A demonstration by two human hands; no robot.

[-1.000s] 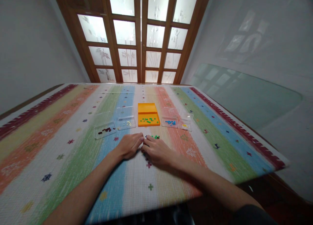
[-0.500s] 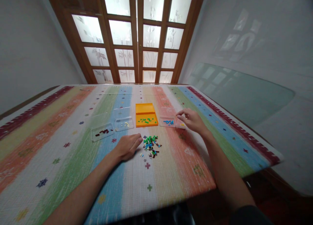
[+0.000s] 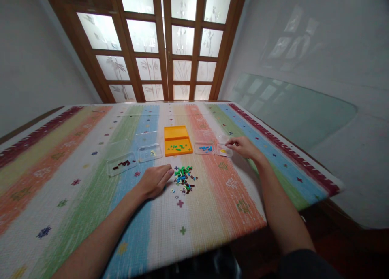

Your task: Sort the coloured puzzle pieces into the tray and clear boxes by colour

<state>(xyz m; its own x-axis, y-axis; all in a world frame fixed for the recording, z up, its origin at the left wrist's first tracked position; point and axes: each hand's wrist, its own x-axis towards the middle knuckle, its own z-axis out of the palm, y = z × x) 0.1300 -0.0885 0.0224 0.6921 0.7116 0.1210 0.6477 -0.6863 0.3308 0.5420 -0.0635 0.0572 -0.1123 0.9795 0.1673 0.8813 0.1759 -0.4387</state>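
Note:
My left hand (image 3: 156, 179) rests on the striped cloth, its fingers lying together on the table at the left edge of a mixed pile of small toy bricks (image 3: 184, 175). Green, blue, brown and pale pieces show in that pile. My right hand (image 3: 244, 147) is at the right, thumb and forefinger pinched at a small clear box (image 3: 219, 152) with a few yellow bricks (image 3: 223, 151) in it. Whatever the fingertips hold, if anything, is too small to make out. Left of that box, a clear box (image 3: 197, 149) contains blue bricks (image 3: 206, 149).
An open orange case (image 3: 174, 153) with green bricks stands in the middle. Further left are a clear box (image 3: 141, 159) with pale bricks and another clear box (image 3: 113, 174) with dark brown ones. The table's front edge (image 3: 212, 244) runs close to my body.
My right hand has drawn slightly right and its fingertips have lowered towards the yellow bricks' box. My left hand stays beside the pile. The whole view has shifted slightly.

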